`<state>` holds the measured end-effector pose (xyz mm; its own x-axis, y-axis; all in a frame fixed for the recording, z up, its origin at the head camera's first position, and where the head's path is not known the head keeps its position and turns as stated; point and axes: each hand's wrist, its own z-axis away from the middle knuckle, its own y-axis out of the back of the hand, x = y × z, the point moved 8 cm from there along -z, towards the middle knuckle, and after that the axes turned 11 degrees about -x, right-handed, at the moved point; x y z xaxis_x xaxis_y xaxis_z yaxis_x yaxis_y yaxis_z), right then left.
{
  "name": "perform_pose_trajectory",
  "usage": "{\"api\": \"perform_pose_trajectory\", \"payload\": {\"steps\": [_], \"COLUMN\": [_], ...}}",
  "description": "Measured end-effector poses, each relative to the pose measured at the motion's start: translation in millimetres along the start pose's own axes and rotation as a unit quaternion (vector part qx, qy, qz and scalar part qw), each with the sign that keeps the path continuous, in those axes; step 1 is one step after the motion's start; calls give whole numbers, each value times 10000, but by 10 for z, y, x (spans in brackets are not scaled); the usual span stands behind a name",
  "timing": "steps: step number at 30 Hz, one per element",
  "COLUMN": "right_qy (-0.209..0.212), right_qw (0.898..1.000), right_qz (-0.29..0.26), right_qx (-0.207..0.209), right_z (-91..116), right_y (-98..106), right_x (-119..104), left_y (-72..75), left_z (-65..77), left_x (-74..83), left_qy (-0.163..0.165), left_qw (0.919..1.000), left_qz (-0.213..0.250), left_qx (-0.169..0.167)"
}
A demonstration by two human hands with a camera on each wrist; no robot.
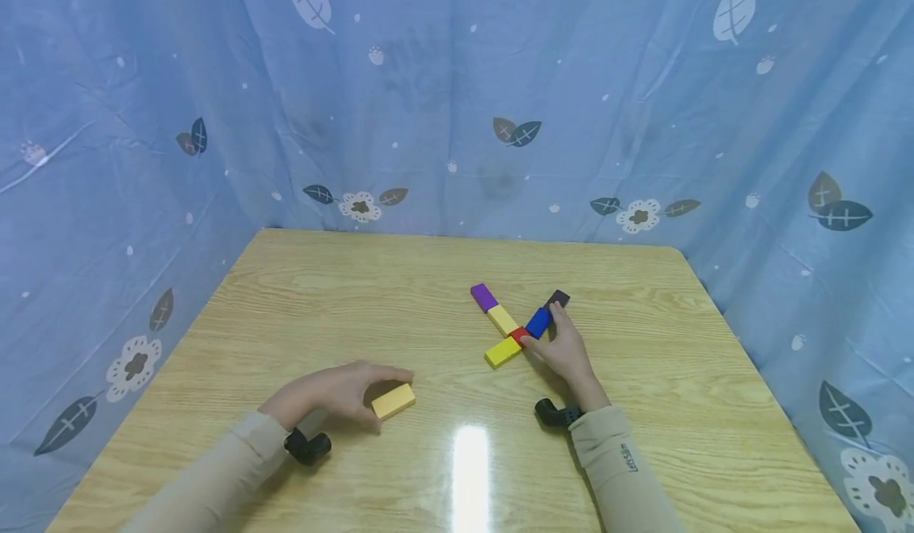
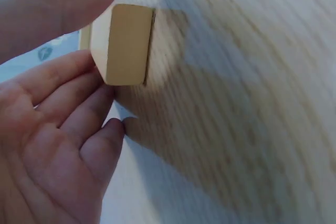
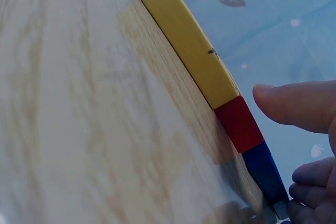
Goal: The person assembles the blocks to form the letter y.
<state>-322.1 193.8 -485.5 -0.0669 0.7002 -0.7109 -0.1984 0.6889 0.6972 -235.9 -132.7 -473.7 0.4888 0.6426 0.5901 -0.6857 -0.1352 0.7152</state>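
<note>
A light orange block lies on the wooden table between the thumb and fingers of my left hand. In the left wrist view the thumb is apart from the block, and the fingertips are close beside it. My right hand spreads over a joined set of blocks, its thumb by the red block and its fingers at the black block. Between those two sits a blue block. A yellow block adjoins the red one; a pale yellow block and a purple block branch away.
Blue leaf-patterned curtains hang behind and along both sides of the table. A bright light reflection shows near the front. Each wrist wears a black camera band.
</note>
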Motion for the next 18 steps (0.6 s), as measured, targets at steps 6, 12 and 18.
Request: {"api": "perform_pose_trajectory", "payload": {"steps": [6,12,18], "right_qy": [-23,-79,-50], "right_qw": [10000,9999,10000], "right_qz": [-35,-59,9], "right_qx": [-43,-69,-65], "right_z": [-15,-20,-8], "right_y": [-9,-11,-17], "right_x": [-22,-8,6], "left_y": [-2,29,19], "left_z": [8,-22,-37], "left_x": [-52,-6,-1], "left_qy": [257,133,128], "left_qw": [9991,9980,9972], "left_qz": [-13,-436,-632], "left_qx": [-324,-431,-373]}}
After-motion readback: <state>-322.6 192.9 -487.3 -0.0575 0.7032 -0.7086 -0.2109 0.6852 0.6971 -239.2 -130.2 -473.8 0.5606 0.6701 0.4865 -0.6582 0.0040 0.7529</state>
